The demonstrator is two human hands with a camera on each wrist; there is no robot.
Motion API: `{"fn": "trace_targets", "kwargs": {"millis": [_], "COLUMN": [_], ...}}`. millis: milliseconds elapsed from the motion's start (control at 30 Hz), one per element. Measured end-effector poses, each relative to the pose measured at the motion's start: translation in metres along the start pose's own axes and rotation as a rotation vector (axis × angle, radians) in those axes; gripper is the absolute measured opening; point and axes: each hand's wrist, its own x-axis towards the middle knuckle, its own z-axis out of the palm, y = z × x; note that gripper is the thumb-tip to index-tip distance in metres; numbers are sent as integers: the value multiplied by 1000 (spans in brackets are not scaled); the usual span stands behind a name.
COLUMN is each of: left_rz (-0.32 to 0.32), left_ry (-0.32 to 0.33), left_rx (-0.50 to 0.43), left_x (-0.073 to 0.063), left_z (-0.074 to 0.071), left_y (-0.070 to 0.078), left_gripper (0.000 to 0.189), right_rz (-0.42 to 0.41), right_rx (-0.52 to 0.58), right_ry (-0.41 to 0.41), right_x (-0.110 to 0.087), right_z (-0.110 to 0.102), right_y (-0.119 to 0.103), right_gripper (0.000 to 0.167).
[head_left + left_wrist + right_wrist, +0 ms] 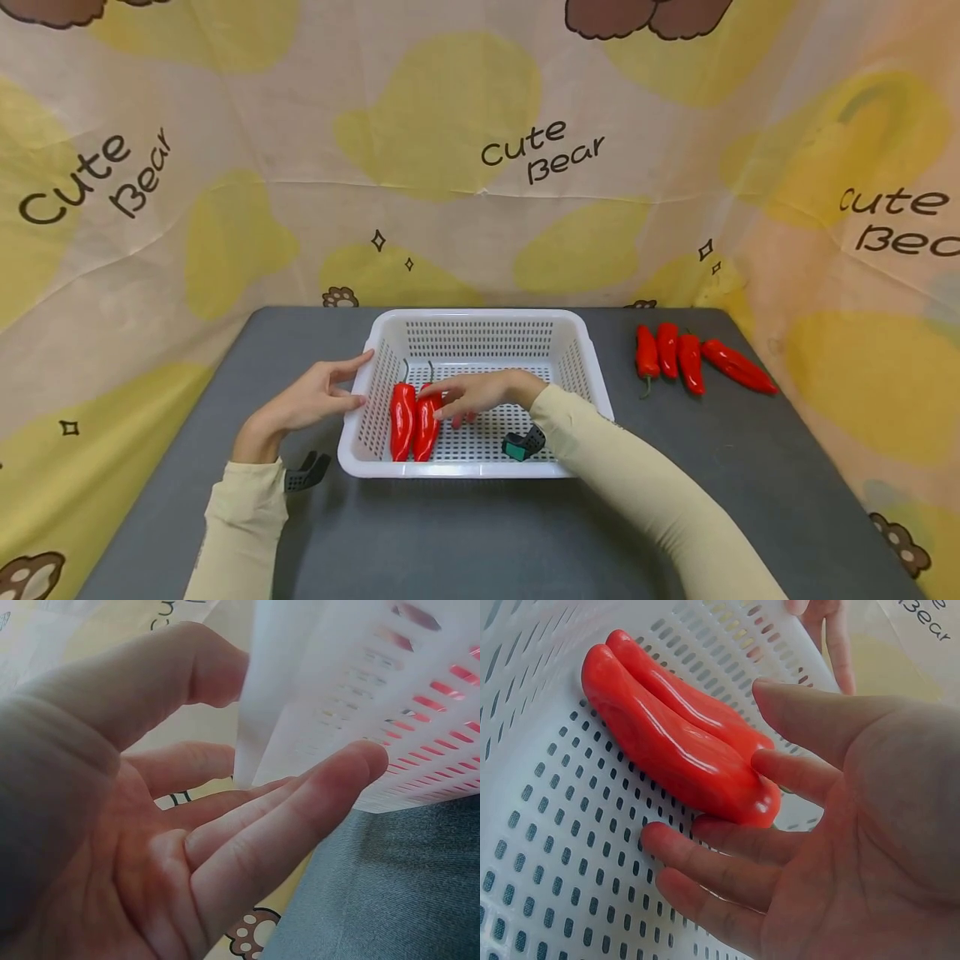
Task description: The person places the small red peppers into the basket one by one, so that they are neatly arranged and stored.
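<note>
Two red peppers (402,423) lie side by side at left in a white basket (480,470), the right hand (482,392) touching one, fingers loosely spread; the left hand (315,396), fingers extended, touches its left side, apparently steadying it.

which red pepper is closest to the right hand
The right pepper of the two in the white basket: the right hand is at its stem end. The left pepper lies beyond it, and four other peppers are outside the basket.
</note>
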Motion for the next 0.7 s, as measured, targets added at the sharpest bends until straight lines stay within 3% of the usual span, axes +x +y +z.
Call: {"fn": "trace_targets", "kwargs": {"millis": [500, 700], "left_rz": [28, 10], "left_ry": [1, -9], "left_rx": [-16, -20], "left_x": [2, -2], "left_z": [-4, -1], "left_y": [4, 0], "left_gripper": [79, 79], "right_rz": [0, -1], "right_rx": [18, 5], "right_ry": [29, 26], "right_x": [-6, -4], "right_z": [-4, 0], "right_y": [-7, -4], "right_gripper": [63, 64]}}
